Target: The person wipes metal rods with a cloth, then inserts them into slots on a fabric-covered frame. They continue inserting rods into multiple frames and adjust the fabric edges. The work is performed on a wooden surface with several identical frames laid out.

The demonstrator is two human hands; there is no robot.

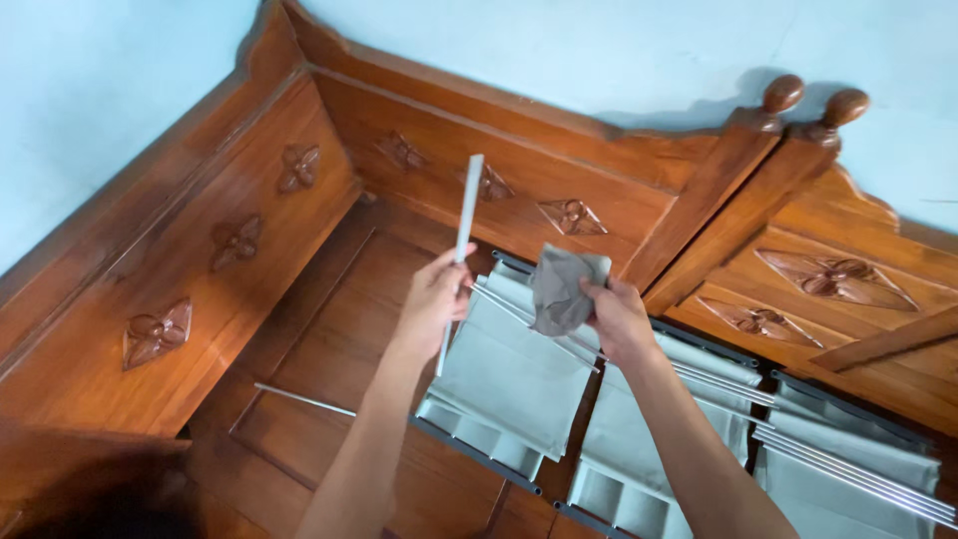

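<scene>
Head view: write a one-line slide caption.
Left hand holds a white rod; right hand grips grey cloth.

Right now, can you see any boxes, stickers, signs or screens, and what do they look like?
None: no package, label, sign or screen shows.
What is there instead:
Grey fabric panels, folded flat with metal rods, lying on the brown carved wooden frame.
Thin silver rod, held upright in the left hand.
Crumpled grey cloth piece, held by the right hand.
</scene>
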